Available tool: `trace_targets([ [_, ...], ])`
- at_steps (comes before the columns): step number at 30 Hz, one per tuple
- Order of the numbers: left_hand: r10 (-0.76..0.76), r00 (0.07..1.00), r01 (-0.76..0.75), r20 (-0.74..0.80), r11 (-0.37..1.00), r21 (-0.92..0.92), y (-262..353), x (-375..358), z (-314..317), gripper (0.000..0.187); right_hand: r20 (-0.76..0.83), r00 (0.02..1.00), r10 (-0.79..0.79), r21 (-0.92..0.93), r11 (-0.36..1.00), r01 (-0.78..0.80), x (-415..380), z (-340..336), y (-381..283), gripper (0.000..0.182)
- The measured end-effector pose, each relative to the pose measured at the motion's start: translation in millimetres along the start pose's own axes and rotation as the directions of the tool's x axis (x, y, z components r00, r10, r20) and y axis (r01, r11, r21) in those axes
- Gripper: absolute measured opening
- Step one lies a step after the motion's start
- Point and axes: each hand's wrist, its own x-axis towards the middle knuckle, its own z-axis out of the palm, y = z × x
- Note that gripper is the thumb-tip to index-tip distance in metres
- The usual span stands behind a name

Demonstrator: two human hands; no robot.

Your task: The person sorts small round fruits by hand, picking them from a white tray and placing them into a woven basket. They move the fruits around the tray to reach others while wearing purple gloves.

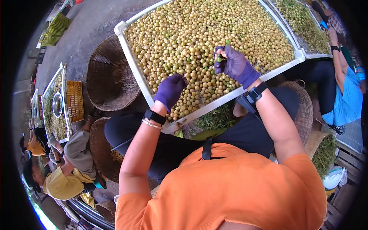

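Left hand (170,90) curled, perhaps closed; right hand (235,66) farther forward, fingers (219,68) bent inward.

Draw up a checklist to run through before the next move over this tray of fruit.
1. Right hand has a green fruit at its fingertips: ok.
2. Left hand holds fruit: cannot tell, its grip is turned away.
3. Both hands over the tray: ok.
4. Loose fruit free of green ones: not ok, several lie among the yellowish ones.
5. Big basket beside the tray uncovered: ok.
6. Co-worker in blue apart from both hands: ok.
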Motion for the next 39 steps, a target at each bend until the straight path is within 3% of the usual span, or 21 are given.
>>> trace_targets([
  [2,-0.151,0.987,0.160,0.052,0.916,-0.368,1,-8,1,0.023,0.041,0.999,-0.023,0.016,1.000,0.022,0,4,5,0.022],
  [4,-0.196,0.966,0.260,0.171,0.759,-0.597,0,-14,0,0.019,-0.018,1.000,0.026,-0.252,0.967,-0.029,-4,17,3,0.022],
  [5,-0.188,0.966,0.256,0.175,0.749,-0.611,2,-15,1,0.019,-0.050,0.998,0.044,-0.383,0.922,-0.060,-6,24,2,0.023],
  [9,-0.145,0.974,0.223,0.173,0.743,-0.632,21,-14,-1,0.019,0.076,0.987,0.140,-0.427,0.899,-0.095,-7,30,17,0.027],
  [13,-0.078,0.985,0.156,0.153,0.781,-0.605,23,-11,-2,0.019,0.012,0.954,0.299,-0.548,0.800,-0.244,-16,43,25,0.023],
  [16,-0.089,0.990,0.138,0.111,0.787,-0.601,28,-11,0,0.021,-0.020,0.966,0.257,-0.737,0.650,-0.188,-18,52,32,0.020],
  [18,-0.134,0.976,0.210,0.172,0.794,-0.570,36,-16,-3,0.022,-0.036,0.981,0.192,-0.833,0.537,-0.136,-18,50,40,0.020],
  [21,-0.146,0.965,0.244,0.219,0.809,-0.535,35,-22,1,0.020,0.367,0.928,-0.069,-0.917,0.142,0.373,-18,41,44,0.021],
  [25,-0.154,0.964,0.246,0.215,0.820,-0.517,37,-31,3,0.017,0.360,0.930,0.067,-0.847,-0.395,0.357,-26,40,41,0.022],
  [27,-0.158,0.966,0.248,0.206,0.793,-0.557,38,-36,3,0.016,0.362,0.932,0.017,-0.879,-0.326,0.348,-23,30,38,0.022],
  [28,0.151,0.966,-0.106,0.210,0.972,-0.210,30,-38,3,0.013,0.361,0.932,-0.008,-0.893,-0.291,0.344,-22,25,34,0.022],
  [29,0.101,0.935,-0.070,0.340,0.992,-0.103,30,-48,7,0.018,0.290,0.956,0.045,-0.938,-0.187,0.293,-21,19,29,0.023],
  [30,0.241,0.886,-0.239,0.396,0.969,-0.057,30,-56,17,0.020,0.223,0.969,0.107,-0.969,-0.083,0.232,-22,20,17,0.024],
  [31,0.368,0.811,-0.403,0.455,0.915,-0.021,31,-65,26,0.024,0.162,0.971,0.174,-0.987,0.016,0.162,-24,25,5,0.025],
  [32,0.445,0.759,-0.597,0.476,0.767,0.234,36,-79,36,0.029,0.106,0.940,0.325,-0.994,0.000,0.112,-26,33,-8,0.028],
  [33,0.499,0.693,-0.719,0.519,0.523,0.457,40,-89,43,0.035,0.106,0.947,0.304,-0.994,0.017,0.106,-25,29,-9,0.028],
  [34,0.506,0.684,-0.727,0.525,0.528,0.438,42,-90,44,0.039,0.105,0.954,0.283,-0.995,0.034,0.099,-23,22,-11,0.028],
  [35,0.465,0.731,-0.676,0.500,0.594,0.435,37,-88,45,0.039,0.101,0.960,0.262,-0.995,0.051,0.091,-21,16,-11,0.028],
  [37,0.370,0.813,-0.558,0.449,0.716,0.419,37,-71,40,0.037,0.217,0.976,-0.010,-0.970,-0.114,0.214,-14,7,3,0.025],
  [38,-0.024,0.896,-0.220,0.444,0.844,0.490,48,-55,37,0.023,0.290,0.952,-0.099,-0.943,-0.199,0.267,-7,-1,14,0.023],
  [39,0.298,0.921,-0.382,0.251,0.815,0.436,38,-47,32,0.016,0.368,0.912,-0.182,-0.907,-0.286,0.309,-2,-3,20,0.021],
])
